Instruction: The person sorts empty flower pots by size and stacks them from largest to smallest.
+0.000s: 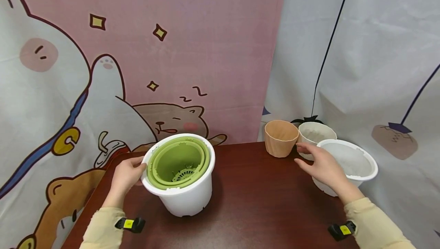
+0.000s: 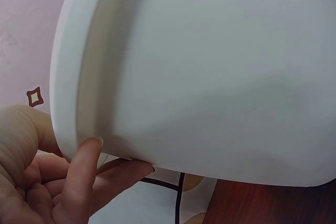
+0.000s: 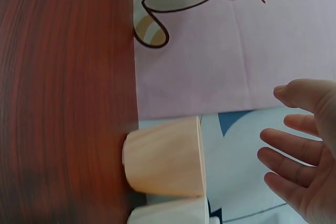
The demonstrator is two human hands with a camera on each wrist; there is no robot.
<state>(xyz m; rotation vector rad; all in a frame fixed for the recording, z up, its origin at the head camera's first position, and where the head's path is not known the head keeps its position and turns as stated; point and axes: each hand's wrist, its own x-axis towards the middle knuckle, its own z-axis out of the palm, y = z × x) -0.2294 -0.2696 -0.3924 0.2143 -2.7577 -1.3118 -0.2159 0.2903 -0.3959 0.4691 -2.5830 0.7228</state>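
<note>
L hand [image 1: 126, 176], lower left, is gripping white pot [image 1: 190, 200]; R hand [image 1: 324, 168], lower right, is hovering nr peach pot [image 1: 279, 146], fingers [image 3: 293, 146] relaxed.

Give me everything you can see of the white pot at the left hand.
The white pot looks like smooth plastic: round, thick-rimmed, tapering to a base notched at its lower edge. Its mouth faces up, holding nested green pots. The left hand grips its rim's left side. It is over the left part of the reddish-brown table; whether its base fully rests there is unclear.
</note>
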